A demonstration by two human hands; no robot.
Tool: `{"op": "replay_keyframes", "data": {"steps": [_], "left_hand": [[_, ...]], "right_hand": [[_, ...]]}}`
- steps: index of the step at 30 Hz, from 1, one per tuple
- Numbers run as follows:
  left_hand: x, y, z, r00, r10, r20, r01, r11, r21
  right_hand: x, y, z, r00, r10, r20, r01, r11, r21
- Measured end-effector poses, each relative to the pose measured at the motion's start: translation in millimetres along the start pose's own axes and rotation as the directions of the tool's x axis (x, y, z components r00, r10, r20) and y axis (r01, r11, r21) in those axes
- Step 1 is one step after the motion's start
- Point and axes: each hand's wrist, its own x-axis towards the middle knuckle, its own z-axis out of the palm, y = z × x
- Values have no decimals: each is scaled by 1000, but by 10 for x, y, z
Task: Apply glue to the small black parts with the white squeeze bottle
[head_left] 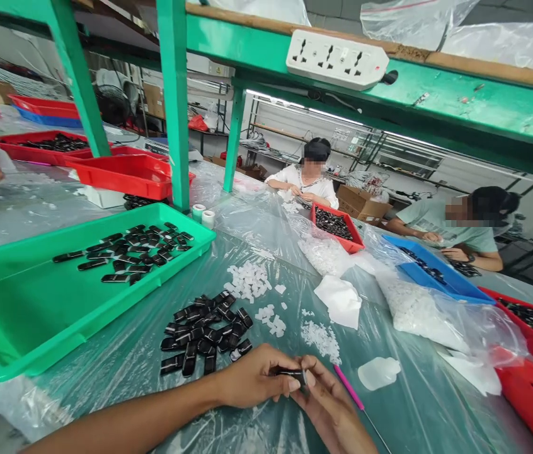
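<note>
A small glossy black piece (295, 374) is held at the front middle of the table, its kind unclear. My left hand (253, 379) is closed around one end of it, thumb on top. My right hand (327, 398) pinches the other end, where something pale shows at the fingertips, too small to make out. Beyond my left wrist lies a heap of similar black pieces (205, 331). Small white pieces (249, 281) are piled past it, with more small white bits (320, 340) nearer my right hand. A pink-handled tool with a thin metal shaft (349, 386) lies to the right.
A green tray (34, 340) with black pieces stands at left. A white bottle (380, 373) lies at right, near a clear bag of white pieces (427, 309). A green shelf post (174, 113) rises ahead; a power strip (337, 58) hangs above. Two people work opposite; another's hand shows far left.
</note>
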Motion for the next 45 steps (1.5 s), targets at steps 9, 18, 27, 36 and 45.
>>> {"op": "replay_keyframes", "data": {"steps": [9, 18, 27, 36, 45], "left_hand": [[-11, 67, 5, 999, -19, -36, 19, 1000, 1], [-49, 253, 52, 995, -73, -74, 69, 996, -51], [-295, 434, -261, 933, -14, -359, 69, 988, 140], [-631, 965, -1517, 678, 309, -667, 251, 756, 605], [-677, 776, -1805, 658, 336, -674, 604, 300, 739]], "right_hand": [[69, 198, -190, 984, 52, -170, -44, 998, 50], [74, -85, -371, 951, -77, -299, 82, 997, 4], [-21, -120, -128, 967, -52, -248, 58, 998, 15], [-95, -140, -190, 956, 2, -294, -82, 962, -260], [-55, -14, -215, 949, -150, -277, 60, 949, -309]]}}
